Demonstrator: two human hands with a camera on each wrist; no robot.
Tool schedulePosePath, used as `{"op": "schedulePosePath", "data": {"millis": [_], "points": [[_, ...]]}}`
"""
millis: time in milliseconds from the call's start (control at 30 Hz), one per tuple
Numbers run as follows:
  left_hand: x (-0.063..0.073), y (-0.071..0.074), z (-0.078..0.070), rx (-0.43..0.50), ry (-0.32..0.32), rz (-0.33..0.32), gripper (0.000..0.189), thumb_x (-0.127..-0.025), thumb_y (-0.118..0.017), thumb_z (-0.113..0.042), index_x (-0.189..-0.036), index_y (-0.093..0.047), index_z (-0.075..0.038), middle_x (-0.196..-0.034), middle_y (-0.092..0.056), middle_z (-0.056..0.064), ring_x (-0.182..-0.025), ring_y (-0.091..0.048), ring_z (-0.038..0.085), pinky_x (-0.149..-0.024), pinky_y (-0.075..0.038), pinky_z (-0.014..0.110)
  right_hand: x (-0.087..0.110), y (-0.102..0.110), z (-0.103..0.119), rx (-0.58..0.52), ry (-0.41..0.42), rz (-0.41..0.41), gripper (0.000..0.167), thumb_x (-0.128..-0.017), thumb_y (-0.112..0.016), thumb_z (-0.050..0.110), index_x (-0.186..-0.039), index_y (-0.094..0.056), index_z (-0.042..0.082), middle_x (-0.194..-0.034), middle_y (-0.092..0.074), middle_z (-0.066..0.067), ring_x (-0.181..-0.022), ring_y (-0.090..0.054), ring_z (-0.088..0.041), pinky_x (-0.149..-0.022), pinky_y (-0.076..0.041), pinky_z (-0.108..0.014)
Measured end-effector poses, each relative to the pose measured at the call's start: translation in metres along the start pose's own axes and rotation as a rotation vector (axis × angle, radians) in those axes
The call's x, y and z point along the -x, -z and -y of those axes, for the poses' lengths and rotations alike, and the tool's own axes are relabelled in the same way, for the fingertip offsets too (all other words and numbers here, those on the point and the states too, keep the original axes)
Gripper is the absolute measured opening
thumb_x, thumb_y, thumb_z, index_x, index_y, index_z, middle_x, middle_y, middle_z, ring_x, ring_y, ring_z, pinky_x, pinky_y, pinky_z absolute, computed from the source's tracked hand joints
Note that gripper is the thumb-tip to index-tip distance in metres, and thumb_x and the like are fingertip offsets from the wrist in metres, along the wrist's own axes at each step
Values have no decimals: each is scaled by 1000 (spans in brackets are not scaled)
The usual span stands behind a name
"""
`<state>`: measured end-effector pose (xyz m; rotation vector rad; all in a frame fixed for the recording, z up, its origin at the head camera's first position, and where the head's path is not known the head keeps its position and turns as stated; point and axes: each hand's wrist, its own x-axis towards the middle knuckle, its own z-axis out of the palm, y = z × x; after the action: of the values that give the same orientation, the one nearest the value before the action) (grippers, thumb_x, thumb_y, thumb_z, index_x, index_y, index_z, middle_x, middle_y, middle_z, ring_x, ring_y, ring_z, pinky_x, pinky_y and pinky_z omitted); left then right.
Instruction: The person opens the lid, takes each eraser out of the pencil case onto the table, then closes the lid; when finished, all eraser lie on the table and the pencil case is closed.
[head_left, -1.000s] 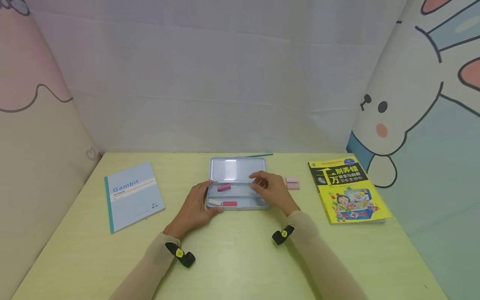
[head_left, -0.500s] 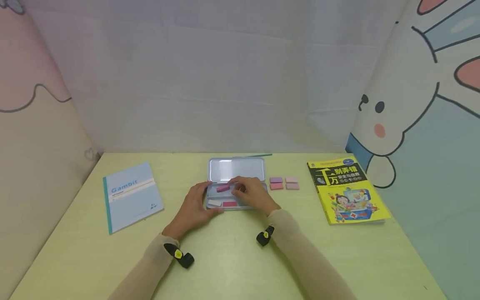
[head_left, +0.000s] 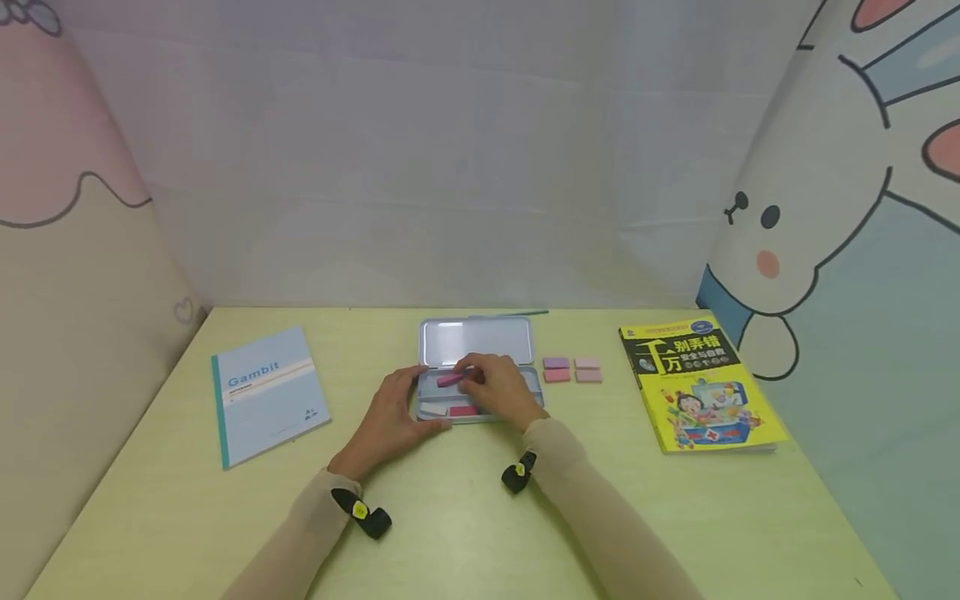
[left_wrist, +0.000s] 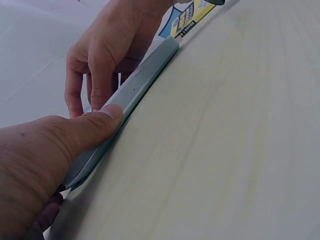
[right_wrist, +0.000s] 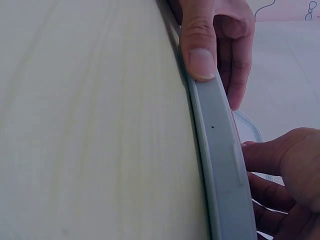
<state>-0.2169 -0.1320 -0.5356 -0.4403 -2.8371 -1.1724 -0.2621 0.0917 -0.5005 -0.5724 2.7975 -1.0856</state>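
Blue-grey case (head_left: pixel 476 343), one, lying open at mid-table in the head view, long axis left to right, lid tipped back away from the person. Contents visible: one magenta stick (head_left: pixel 450 380) in the rear compartment, slanting, right end farther back; one white block (head_left: pixel 432 408) and one red block (head_left: pixel 463 411) side by side in the front row. Left hand (head_left: pixel 392 414), gripping the case's left end. Right hand (head_left: pixel 501 388), fingers bent at the magenta stick's right end; whether they pinch it cannot be told. Also: four small blocks (head_left: pixel 557 376), two rows of two, right of the case; one notebook (head_left: pixel 270 396), left; one yellow book (head_left: pixel 701 383), right. Left wrist view: thumb (left_wrist: pixel 100 125) on the case's outer front wall, dark speck (left_wrist: pixel 134 90) there, unseen from the head; wall running lower left to upper right. Right wrist view: same wall, steeper; right fingers behind it, tips hidden.
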Motion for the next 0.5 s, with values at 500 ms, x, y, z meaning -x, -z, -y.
{"op": "schedulePosePath", "data": {"millis": [500], "points": [[0, -2, 4, 9, -18, -14, 99, -81, -93, -45, -158, -46, -4, -159, -53, 21, -146, -51, 42, -122, -45, 62, 4, -4, 2, 11, -35, -81, 9, -98, -78, 20, -107, -77, 21, -101, -75, -5, -93, -65, -20, -88, -57, -40]]}}
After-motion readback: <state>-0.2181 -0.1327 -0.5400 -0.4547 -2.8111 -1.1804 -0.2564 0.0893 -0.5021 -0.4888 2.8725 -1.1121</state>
